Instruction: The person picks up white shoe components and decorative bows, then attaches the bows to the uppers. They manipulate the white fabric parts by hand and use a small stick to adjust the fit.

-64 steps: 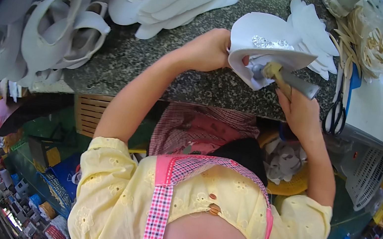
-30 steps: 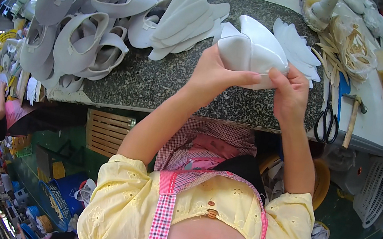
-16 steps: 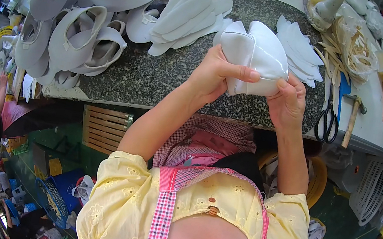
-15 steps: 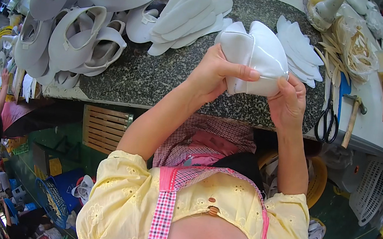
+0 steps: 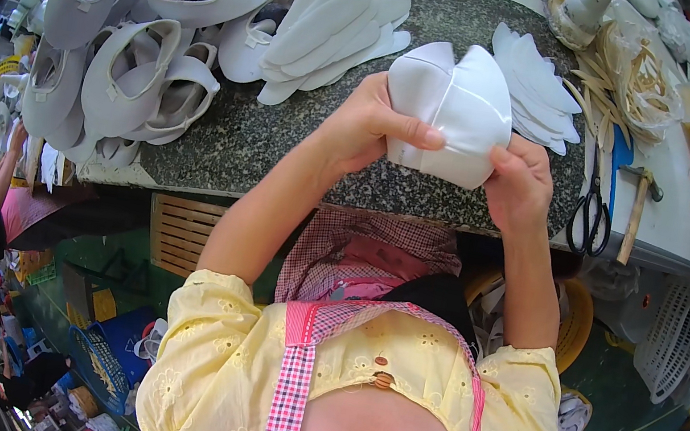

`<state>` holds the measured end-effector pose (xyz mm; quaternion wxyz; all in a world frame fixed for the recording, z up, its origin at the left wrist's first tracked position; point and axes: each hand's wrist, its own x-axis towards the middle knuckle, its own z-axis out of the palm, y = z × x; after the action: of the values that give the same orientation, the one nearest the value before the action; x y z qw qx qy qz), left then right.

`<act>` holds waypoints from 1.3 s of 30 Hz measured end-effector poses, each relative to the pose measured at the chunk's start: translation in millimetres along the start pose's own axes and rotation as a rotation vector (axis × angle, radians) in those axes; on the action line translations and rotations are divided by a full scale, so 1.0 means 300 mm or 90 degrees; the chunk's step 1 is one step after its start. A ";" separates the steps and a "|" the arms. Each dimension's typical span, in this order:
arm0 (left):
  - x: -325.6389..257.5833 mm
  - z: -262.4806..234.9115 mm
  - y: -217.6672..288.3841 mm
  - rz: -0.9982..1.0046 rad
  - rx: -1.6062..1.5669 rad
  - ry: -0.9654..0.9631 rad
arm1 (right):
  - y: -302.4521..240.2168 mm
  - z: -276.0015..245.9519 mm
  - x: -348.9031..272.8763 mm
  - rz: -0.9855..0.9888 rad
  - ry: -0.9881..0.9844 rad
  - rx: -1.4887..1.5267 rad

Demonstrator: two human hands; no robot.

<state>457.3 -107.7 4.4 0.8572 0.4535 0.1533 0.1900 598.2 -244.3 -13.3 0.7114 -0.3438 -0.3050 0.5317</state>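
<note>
Granite bench (image 5: 239,140), white shoe upper (image 5: 452,111) (between both grips)

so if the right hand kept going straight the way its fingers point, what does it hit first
The right hand already grips the white shoe piece; past it, probably the fanned white insole pieces, though depth is unclear.

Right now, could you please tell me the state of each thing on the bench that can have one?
White shoe upper: held up off the bench, folded.
Left hand: closed on the upper, thumb across its front.
Right hand: pinching the upper's lower edge.
Scissors: lying flat, blades shut.
Hammer: lying flat, untouched.
Insoles: stacked, fanned out.
</note>
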 end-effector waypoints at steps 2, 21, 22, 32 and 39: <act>0.015 -0.036 0.018 -0.038 0.073 -0.073 | -0.014 -0.002 -0.004 -0.017 0.001 -0.090; 0.081 -0.196 0.022 -0.082 0.488 -0.187 | -0.180 -0.687 0.148 -0.196 0.354 -1.185; 0.071 -0.205 0.018 -0.087 0.484 -0.175 | -0.183 -0.672 0.163 -0.182 0.398 -1.167; -0.038 -0.309 -0.060 0.024 0.455 -0.113 | -0.150 -0.056 -0.016 -0.158 0.161 -0.476; -0.056 -0.378 -0.101 0.118 0.499 -0.191 | 0.076 0.065 0.111 -0.280 -0.231 -0.982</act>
<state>398.9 -49.6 -80.6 0.6120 0.7795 0.0460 0.1256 578.4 -204.5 -18.1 0.3030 -0.5770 -0.7553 0.0683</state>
